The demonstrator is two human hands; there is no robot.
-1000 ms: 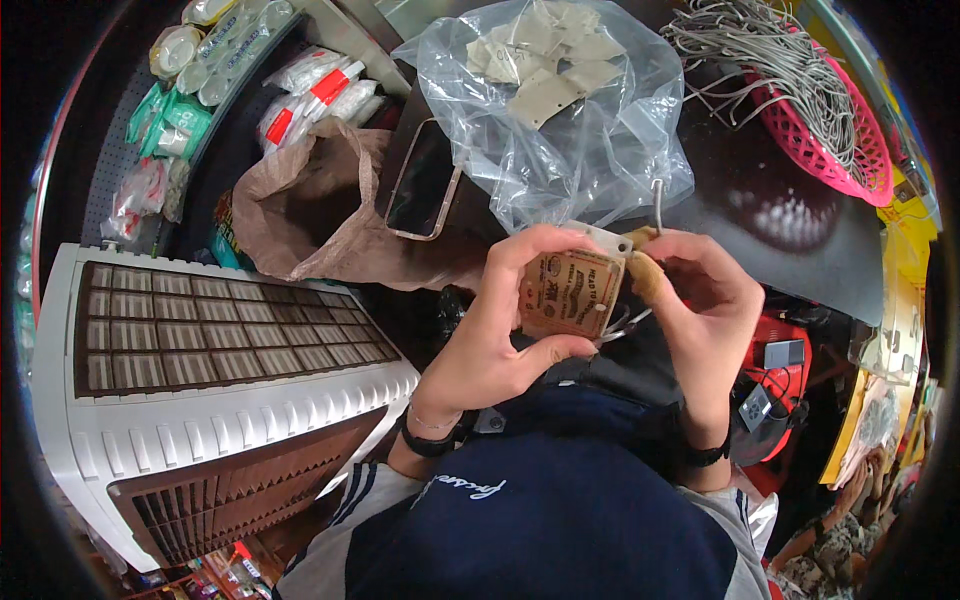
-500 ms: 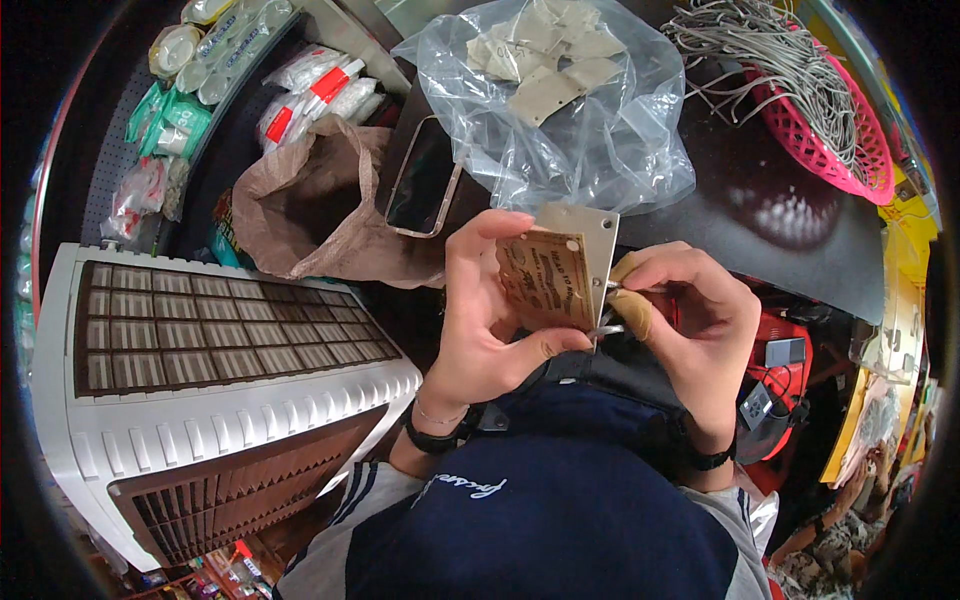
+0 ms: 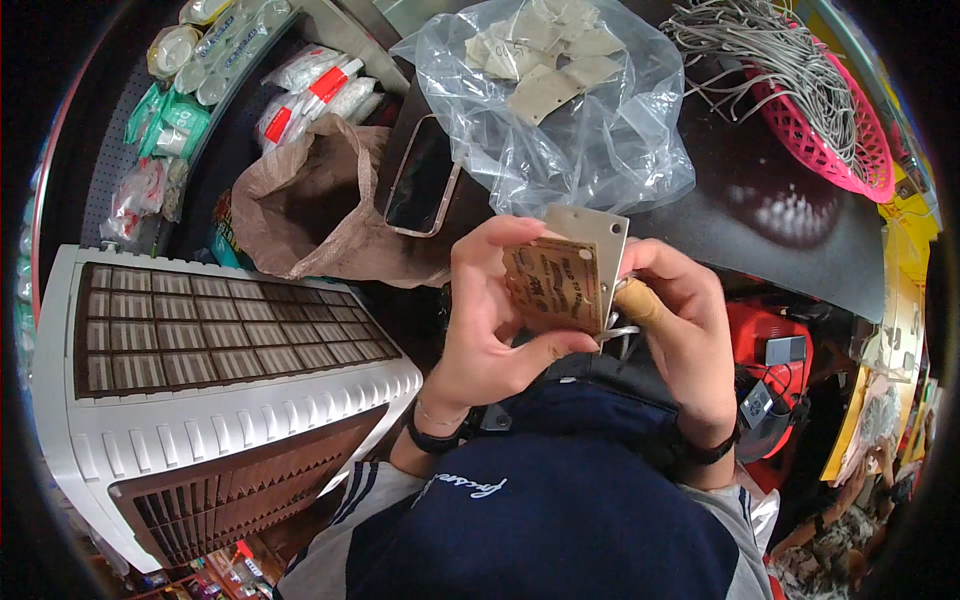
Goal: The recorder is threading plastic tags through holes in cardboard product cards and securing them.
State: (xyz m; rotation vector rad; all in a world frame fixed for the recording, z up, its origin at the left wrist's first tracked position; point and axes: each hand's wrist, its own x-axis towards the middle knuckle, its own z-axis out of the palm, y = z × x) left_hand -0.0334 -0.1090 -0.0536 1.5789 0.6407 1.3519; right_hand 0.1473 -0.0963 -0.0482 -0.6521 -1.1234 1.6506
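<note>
A small stack of brown and grey cardboard tags (image 3: 565, 272) is held upright above the lap, in front of the dark bench (image 3: 800, 215). The tags are clamped by the left hand (image 3: 490, 320): the thumb is pressed against their lower edge and the other fingers (image 3: 480, 250) are curled over the top left corner, so the printed brown face is turned toward the camera. The right hand (image 3: 685, 330) is placed just beside the tags' right edge, its fingers closed around a light wooden handle (image 3: 640, 303) whose tip is hidden behind the tags. A pale loop of string (image 3: 618, 332) is seen at the lower right corner of the tags, between the two hands.

Behind the hands, a clear plastic bag (image 3: 560, 110) filled with more grey tags is laid on the bench. A phone (image 3: 425, 180) is set to its left, touching a crumpled brown paper bag (image 3: 310, 200). A pink basket (image 3: 850, 130) heaped with grey strings is seen at the far right. A white slatted appliance (image 3: 200, 400) stands to the left.
</note>
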